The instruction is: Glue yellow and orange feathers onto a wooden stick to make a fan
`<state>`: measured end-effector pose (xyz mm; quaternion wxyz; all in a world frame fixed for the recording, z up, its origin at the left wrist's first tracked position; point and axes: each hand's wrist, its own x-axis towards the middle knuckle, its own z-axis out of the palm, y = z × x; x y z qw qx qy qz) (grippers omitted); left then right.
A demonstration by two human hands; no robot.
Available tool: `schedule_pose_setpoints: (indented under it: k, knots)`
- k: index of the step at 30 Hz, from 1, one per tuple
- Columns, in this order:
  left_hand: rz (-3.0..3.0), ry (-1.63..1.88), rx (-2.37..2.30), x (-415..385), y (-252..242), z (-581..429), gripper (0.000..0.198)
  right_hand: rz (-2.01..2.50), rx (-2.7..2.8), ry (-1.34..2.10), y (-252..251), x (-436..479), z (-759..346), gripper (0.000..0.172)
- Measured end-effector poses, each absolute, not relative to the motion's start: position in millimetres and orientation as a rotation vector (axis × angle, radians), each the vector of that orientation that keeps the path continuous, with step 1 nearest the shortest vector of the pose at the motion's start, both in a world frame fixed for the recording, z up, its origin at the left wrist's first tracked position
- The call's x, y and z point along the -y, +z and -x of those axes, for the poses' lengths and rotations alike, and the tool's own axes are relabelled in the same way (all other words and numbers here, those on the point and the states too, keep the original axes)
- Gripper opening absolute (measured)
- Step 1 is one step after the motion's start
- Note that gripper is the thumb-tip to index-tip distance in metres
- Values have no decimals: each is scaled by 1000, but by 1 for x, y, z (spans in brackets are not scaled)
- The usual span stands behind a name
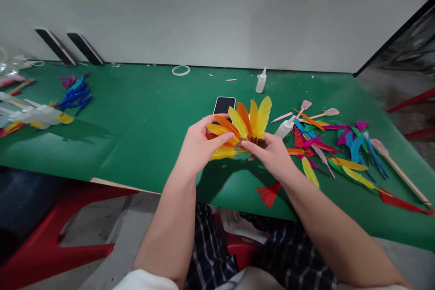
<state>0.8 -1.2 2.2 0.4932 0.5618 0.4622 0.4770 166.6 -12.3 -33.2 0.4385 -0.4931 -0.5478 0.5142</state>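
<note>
A fan of yellow and orange feathers (253, 120) is held up over the green table, spread like petals. My left hand (200, 142) grips it from the left, thumb pressed on the feathers and fingers behind. On the right, my right hand (272, 152) pinches the fan near its base, where the quills come together. What lies behind the fan is hidden. A phone (224, 104) lies just beyond, partly covered by the left fingers and feathers. Close to my right hand is a white squeeze bottle (285, 127), tilted among the feathers.
Loose coloured feathers (319, 145) and wooden sticks with pinkish tips (401, 170) cover the table's right side. An upright squeeze bottle (261, 80) and a white ring (181, 70) stand farther back. Blue feathers (76, 95) and white bottles (41, 115) are at left. A red stool (78, 231) sits below.
</note>
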Motion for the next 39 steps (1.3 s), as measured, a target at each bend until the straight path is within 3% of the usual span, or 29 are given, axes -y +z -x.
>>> schedule_pose_setpoints:
  k: [24, 39]
  knots:
    - [-1391, 1120, -1172, 2, 1, 0, 28, 1243, 1379, 1291, -32, 11, -165, 34]
    - [-1397, 1136, -1266, 0, -3, 2, 25, 1222, 1417, 1292, -35, 11, -165, 24]
